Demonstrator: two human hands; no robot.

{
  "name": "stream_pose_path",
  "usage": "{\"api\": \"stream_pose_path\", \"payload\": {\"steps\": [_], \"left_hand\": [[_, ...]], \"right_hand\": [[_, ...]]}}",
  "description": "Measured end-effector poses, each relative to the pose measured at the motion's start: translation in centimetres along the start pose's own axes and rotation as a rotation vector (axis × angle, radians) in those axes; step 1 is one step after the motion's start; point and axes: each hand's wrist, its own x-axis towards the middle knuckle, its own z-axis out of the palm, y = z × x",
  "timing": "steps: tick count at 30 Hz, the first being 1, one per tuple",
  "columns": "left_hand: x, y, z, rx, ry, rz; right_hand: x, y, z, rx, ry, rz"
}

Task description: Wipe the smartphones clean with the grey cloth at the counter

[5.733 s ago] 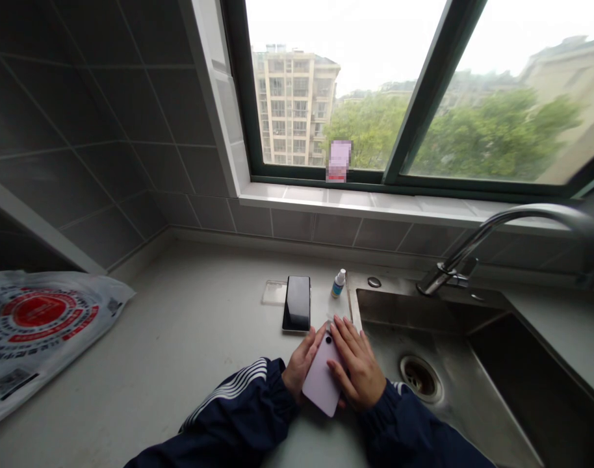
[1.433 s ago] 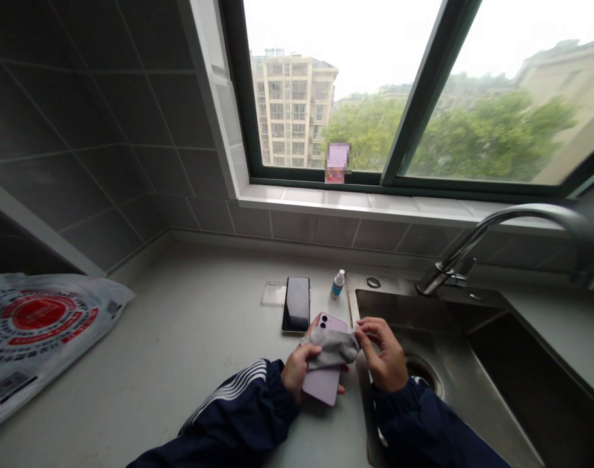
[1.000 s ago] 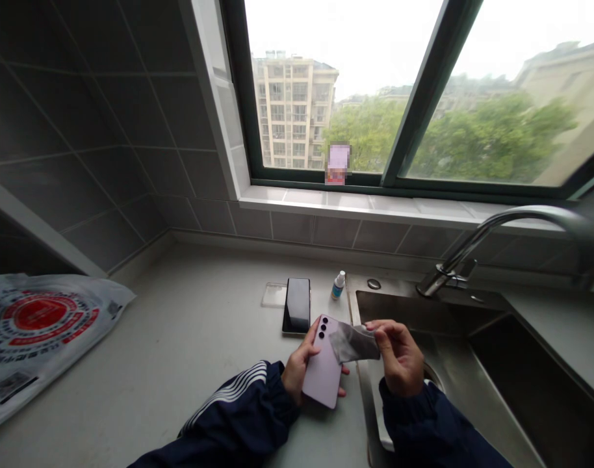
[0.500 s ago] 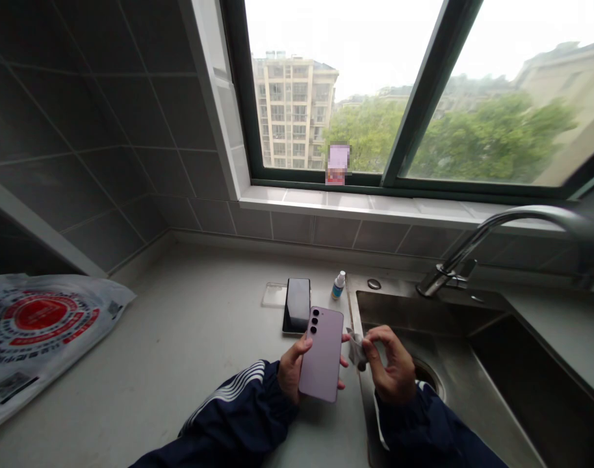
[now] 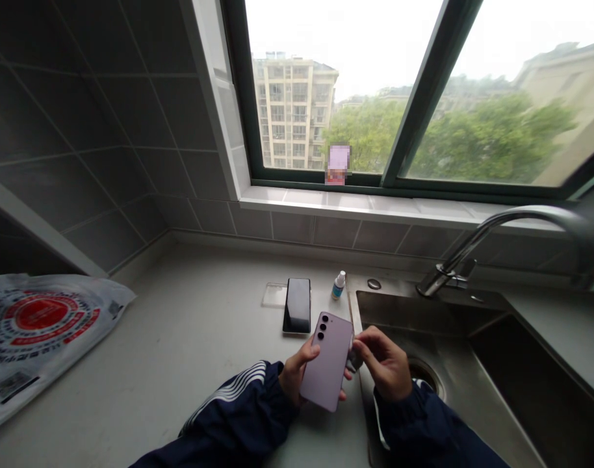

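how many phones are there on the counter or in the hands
2: a lilac phone in the left hand, and a black-screened phone lying on the counter, left of the small bottle.

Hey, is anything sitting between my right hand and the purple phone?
Yes, the gray cloth: your right hand pinches it beside the right edge of the purple phone. Fingertips of your left hand, which holds the phone, show at that edge too. Nothing else visible stands between.
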Motion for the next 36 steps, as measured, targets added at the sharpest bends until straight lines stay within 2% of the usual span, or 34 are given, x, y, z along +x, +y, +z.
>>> {"api": "stream_pose_path", "payload": {"steps": [11, 18, 21, 25, 31, 33, 36], "left_hand": [[0.1, 1.1, 0.7, -0.029, 0.127, 0.105], [0.4, 1.6, 1.1, -0.05, 0.293, 0.135], [0.5, 1.5, 0.8, -0.055, 0.302, 0.161], [0.6, 1.6, 0.8, -0.048, 0.313, 0.188], [0.5, 1.6, 1.0, -0.005, 0.261, 0.203], [0.3, 1.5, 1.0, 0.003, 0.199, 0.178], [0.1, 1.2, 0.9, 0.02, 0.027, 0.099]], "right_hand": [[0.9, 0.6, -0.9, 0.027, 0.133, 0.136], [1.4, 1.8, -2.0, 0.063, 0.19, 0.205], [1.5, 1.9, -2.2, 0.072, 0.223, 0.211], [1.3, 1.4, -2.0, 0.089, 0.192, 0.22], [1.1, 0.6, -1.9, 0.127, 0.106, 0.244], [1.1, 0.5, -1.9, 0.147, 0.073, 0.26], [1.0, 0.5, -1.8, 0.187, 0.024, 0.293]]}}
